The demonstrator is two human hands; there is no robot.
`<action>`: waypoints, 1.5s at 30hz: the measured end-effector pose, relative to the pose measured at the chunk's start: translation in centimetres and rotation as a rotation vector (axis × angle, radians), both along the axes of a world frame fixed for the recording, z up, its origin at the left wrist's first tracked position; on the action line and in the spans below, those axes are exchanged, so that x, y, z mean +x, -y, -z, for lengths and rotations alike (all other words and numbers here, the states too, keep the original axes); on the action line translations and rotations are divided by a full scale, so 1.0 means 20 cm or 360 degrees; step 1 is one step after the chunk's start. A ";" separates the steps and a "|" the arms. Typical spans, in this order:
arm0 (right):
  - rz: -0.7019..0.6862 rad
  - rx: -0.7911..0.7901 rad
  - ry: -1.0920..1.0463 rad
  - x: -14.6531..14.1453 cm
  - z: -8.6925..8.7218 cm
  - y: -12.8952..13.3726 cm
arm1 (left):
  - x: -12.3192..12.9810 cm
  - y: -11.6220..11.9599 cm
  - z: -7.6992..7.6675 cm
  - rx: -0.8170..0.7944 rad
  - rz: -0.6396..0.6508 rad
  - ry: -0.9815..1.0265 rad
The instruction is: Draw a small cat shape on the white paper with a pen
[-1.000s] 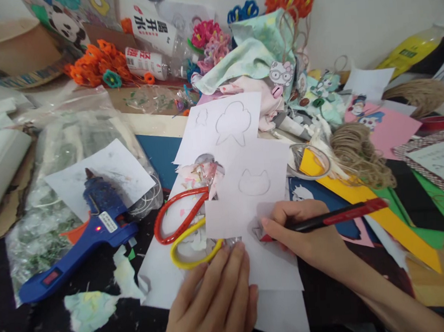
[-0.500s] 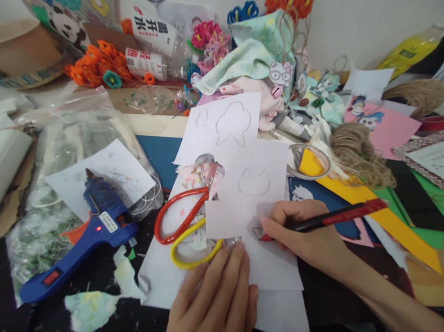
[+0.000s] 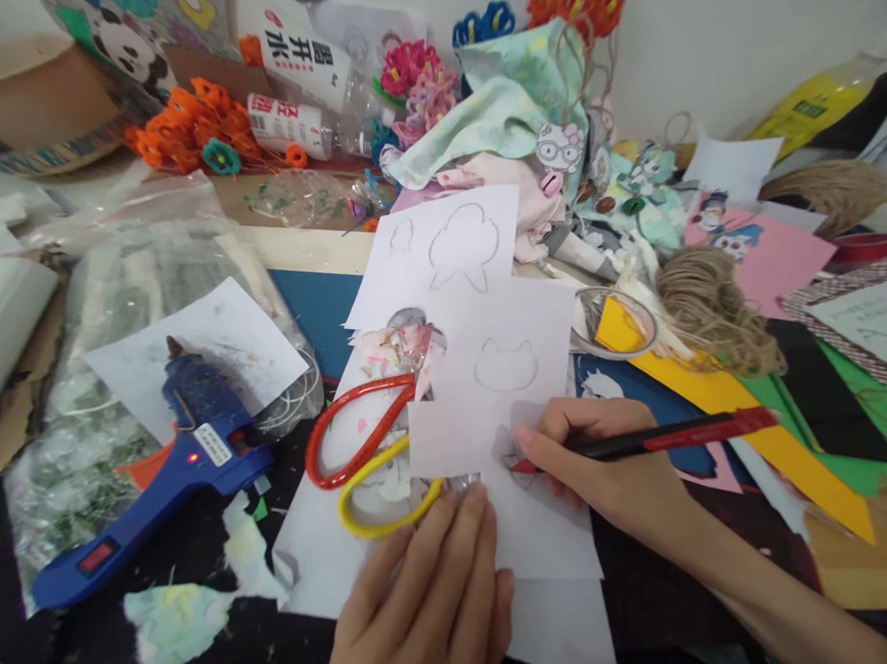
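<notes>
My right hand (image 3: 601, 458) pinches a black and red pen (image 3: 675, 434), its red tip down on a white sheet of paper (image 3: 527, 527) beside a small sketched mark that the fingers partly cover. Higher on the sheet is a pencil outline of a cat head (image 3: 506, 365). My left hand (image 3: 429, 593) lies flat with fingers stretched out along the lower left edge of that sheet. Just beyond its fingertips are scissors with one red and one yellow handle loop (image 3: 360, 437), the blades partly hidden by paper. Another sheet behind shows a cloud-like outline (image 3: 462, 246).
On the left, a blue glue gun (image 3: 201, 437) with a lit red light rests on paper and a plastic bag (image 3: 137, 240). Fabric scraps (image 3: 180, 624) lie near the front edge. Twine (image 3: 712, 306), tape (image 3: 650, 334) and coloured card (image 3: 813, 470) crowd the right; craft flowers (image 3: 191, 127) stand behind.
The pen's tip has shifted slightly left on the paper, and its shaft lies a little flatter. My left hand stays in place; the whole view has drifted slightly.
</notes>
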State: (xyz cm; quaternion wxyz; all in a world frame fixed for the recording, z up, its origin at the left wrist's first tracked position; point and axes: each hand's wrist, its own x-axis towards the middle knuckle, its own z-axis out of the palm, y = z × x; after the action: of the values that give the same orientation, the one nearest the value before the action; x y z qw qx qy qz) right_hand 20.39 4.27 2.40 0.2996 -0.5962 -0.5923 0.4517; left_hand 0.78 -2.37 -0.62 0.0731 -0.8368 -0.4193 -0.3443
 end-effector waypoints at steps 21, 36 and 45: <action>-0.0128 0.0141 0.0216 0.01 -0.02 -0.01 | 0.00 0.00 0.00 0.0024 -0.0015 0.0010; -0.0143 0.0130 0.0228 0.01 -0.01 -0.01 | 0.01 0.00 0.00 0.0021 -0.0002 -0.0002; -0.0120 0.0120 0.0215 0.01 -0.01 -0.01 | 0.01 0.00 0.01 0.0047 -0.0018 0.0040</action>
State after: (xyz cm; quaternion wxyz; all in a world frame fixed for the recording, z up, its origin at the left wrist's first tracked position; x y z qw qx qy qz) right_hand 20.56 4.40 2.52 0.2640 -0.5908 -0.6498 0.3988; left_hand 1.01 -2.44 -0.91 0.0821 -0.8289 -0.4198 -0.3604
